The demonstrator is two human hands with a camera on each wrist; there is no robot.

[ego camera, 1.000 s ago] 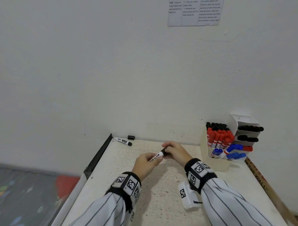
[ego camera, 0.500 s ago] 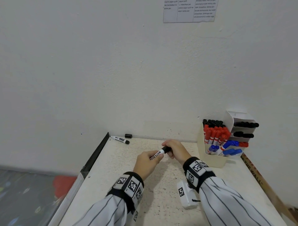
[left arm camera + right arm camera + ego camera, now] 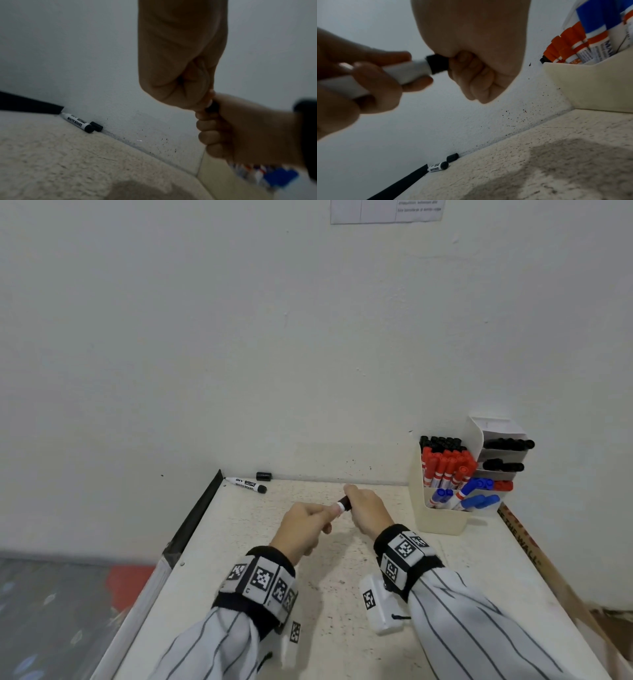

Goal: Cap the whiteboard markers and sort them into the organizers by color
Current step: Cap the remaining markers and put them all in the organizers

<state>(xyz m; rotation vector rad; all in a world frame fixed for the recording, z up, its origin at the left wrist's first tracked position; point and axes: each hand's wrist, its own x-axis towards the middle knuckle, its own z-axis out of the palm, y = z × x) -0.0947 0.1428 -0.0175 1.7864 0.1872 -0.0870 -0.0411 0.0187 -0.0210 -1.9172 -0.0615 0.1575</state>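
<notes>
— Hands first: where's the marker?

— Above the worktop [image 3: 342,628]. The left hand [image 3: 301,525] has its fingers [image 3: 373,75] wrapped round the white barrel of the black marker [image 3: 406,73]; the right hand [image 3: 368,510] is curled over its black cap [image 3: 437,64].

— Is the cap seated?

— Looks on, but I can't tell if it's fully home.

— Risk?

— A half-pushed cap could pop off on the way to the organizer [image 3: 442,515]. And another marker [image 3: 247,484] and loose cap [image 3: 263,475] by the wall could get forgotten.
</notes>
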